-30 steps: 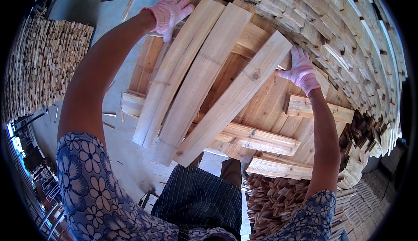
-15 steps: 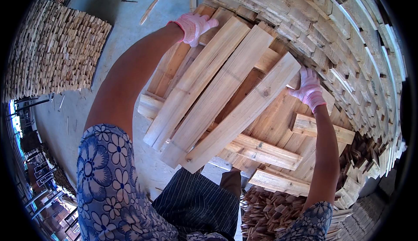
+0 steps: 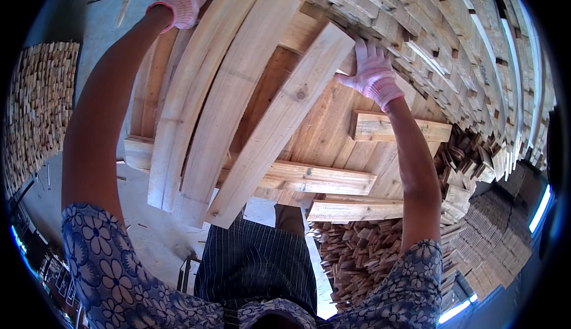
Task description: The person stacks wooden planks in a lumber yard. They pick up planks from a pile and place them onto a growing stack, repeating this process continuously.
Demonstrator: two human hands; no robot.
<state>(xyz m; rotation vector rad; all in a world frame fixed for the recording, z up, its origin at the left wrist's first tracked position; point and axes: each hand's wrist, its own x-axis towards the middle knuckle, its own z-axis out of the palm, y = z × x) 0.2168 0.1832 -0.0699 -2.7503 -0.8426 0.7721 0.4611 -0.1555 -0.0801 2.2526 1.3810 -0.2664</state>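
Note:
Three pale wooden planks lie fanned out in front of me: a left plank, a middle plank and a right plank. They rest across a surface of joined boards. My left hand, in a pink-and-white knit glove, lies over the far ends of the boards at the left, its fingers extended and apart. In a matching glove, my right hand is spread beside the far end of the right plank, its thumb near that end. Neither hand appears wrapped around a board.
Short boards lie crosswise on the right part of the surface. Tall stacked timber rises close along the far right. A heap of wood pieces sits below at the right. Another stack stands at the left, on the concrete floor.
The whole view has shifted, so planks and hands appear further left and higher. Both gloved hands stay at about the same places on the boards; the planks keep their fanned layout.

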